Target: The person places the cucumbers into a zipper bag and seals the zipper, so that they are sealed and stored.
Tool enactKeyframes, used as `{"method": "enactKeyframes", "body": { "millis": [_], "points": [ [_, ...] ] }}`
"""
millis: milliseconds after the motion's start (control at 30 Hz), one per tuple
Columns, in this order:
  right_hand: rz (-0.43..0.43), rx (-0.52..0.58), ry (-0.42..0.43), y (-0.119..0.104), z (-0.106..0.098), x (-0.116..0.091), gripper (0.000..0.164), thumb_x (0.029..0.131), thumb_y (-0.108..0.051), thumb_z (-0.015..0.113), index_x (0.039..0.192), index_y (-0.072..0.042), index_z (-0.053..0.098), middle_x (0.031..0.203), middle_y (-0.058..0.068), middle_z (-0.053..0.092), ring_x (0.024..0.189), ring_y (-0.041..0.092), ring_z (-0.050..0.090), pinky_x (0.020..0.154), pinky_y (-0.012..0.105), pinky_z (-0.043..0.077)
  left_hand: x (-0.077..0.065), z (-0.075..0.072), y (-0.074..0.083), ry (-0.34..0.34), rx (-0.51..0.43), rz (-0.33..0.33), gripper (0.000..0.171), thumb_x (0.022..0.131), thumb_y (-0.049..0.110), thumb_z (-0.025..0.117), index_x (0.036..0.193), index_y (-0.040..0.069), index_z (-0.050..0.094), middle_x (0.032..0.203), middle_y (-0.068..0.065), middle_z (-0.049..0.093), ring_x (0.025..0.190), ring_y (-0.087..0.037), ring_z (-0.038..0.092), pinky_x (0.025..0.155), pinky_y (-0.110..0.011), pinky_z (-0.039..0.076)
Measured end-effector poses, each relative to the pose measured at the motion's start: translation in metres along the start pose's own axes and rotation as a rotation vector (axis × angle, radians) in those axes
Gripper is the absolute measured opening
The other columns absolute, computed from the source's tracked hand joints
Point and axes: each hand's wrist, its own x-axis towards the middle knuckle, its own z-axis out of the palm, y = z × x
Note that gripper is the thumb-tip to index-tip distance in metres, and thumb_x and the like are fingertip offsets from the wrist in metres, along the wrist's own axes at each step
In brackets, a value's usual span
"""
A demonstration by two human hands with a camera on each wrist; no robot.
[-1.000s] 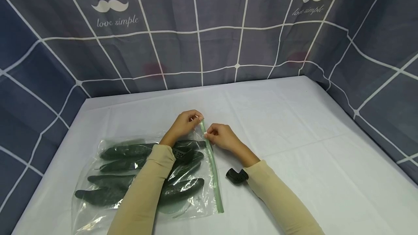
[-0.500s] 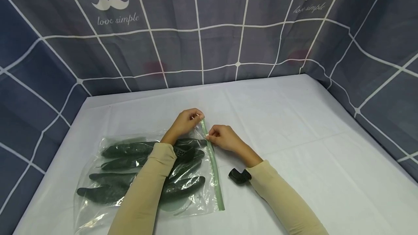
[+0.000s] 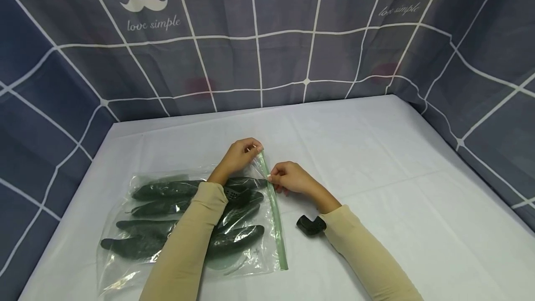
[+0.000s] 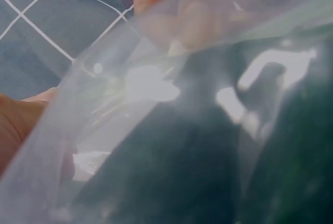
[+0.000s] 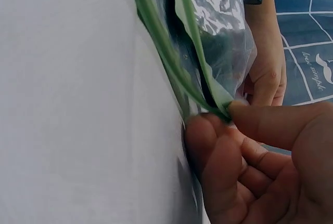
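Observation:
A large clear zip bag [image 3: 125, 273] with a green seal strip [image 3: 277, 236] lies on the white table, several dark green cucumbers [image 3: 138, 247] inside it. My left hand [image 3: 240, 156] pinches the strip's far end at the bag's far corner. Just nearer along the strip, my right hand [image 3: 292, 179] pinches a small white slider [image 3: 269, 177] between thumb and fingers. The right wrist view shows the two green edges [image 5: 161, 37] parted and meeting at my right thumb [image 5: 270, 122]. In the left wrist view the clear plastic [image 4: 130, 146] covers most of the picture.
My left forearm [image 3: 188, 245] crosses over the bag and hides part of the cucumbers. A black wrist device [image 3: 311, 225] sits beside the right sleeve. Dark checked curtains [image 3: 284, 59] stand behind the table [image 3: 376, 152] and at both sides.
My right hand has slid a little nearer along the strip with the slider, away from the left hand. The left hand keeps its pinch on the corner.

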Motion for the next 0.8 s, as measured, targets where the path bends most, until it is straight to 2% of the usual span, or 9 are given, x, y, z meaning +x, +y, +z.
{"method": "enactKeyframes", "body": {
  "millis": [333, 500, 800],
  "points": [
    [0.021, 0.09, -0.122, 0.007, 0.0, -0.005, 0.019, 0.088, -0.018, 0.059, 0.082, -0.001, 0.06, 0.062, 0.004, 0.062, 0.052, 0.013, 0.059, 0.05, 0.03, 0.051, 0.001, 0.0, -0.002, 0.006, -0.006, -0.006, 0.017, 0.092, 0.018, 0.053, 0.098, 0.006, 0.065, 0.078, -0.008, 0.06, 0.063, -0.014, 0.05, 0.057, -0.025, 0.042],
    [0.032, 0.101, -0.139, 0.006, 0.002, -0.009, 0.02, 0.087, -0.018, 0.06, 0.082, 0.001, 0.06, 0.06, 0.005, 0.06, 0.05, 0.013, 0.059, 0.051, 0.03, 0.051, 0.001, -0.001, -0.004, 0.021, -0.009, -0.004, 0.018, 0.092, 0.018, 0.054, 0.097, 0.006, 0.065, 0.076, -0.008, 0.059, 0.062, -0.014, 0.049, 0.056, -0.026, 0.041],
    [0.046, 0.075, -0.122, 0.002, 0.005, -0.023, 0.018, 0.087, -0.017, 0.06, 0.079, -0.001, 0.06, 0.059, 0.003, 0.059, 0.049, 0.013, 0.058, 0.05, 0.03, 0.051, 0.002, -0.001, -0.004, 0.021, -0.005, -0.008, 0.018, 0.092, 0.019, 0.053, 0.098, 0.007, 0.065, 0.078, -0.009, 0.059, 0.062, -0.015, 0.049, 0.057, -0.026, 0.041]
  ]
}}
